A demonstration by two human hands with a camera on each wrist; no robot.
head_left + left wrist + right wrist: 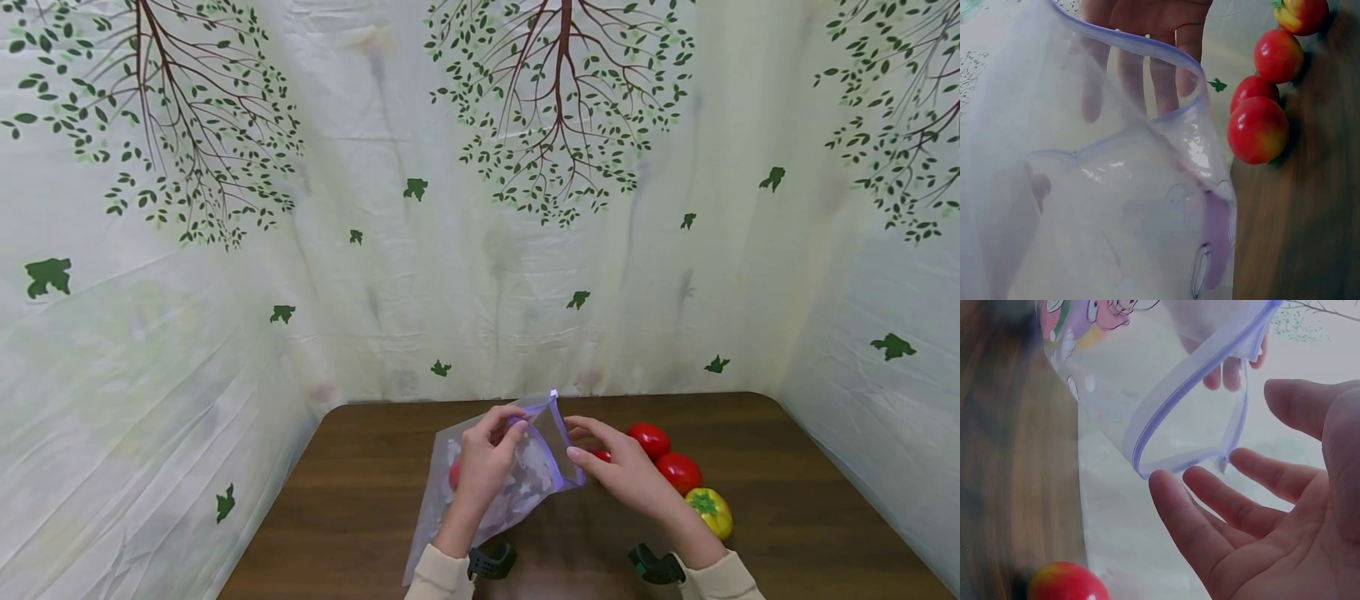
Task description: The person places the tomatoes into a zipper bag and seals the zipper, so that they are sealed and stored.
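Note:
A clear zip bag with a purple seal and printed cartoon figures is held up slightly above the table, its mouth gaping toward the right. My left hand pinches the bag near its rim, its fingers showing partly through the plastic in the right wrist view. Inside the bag, near its left side, a red round thing is partly hidden by that hand. My right hand has its fingers spread beside the bag's mouth and holds nothing. Red tomatoes lie beyond it, one partly hidden behind the hand in the head view.
A yellow tomato-like fruit with a green stem top lies at the near end of the row, right of my right wrist. Everything rests on a brown wooden table. Cloth curtains printed with trees and leaves surround the table's back and sides.

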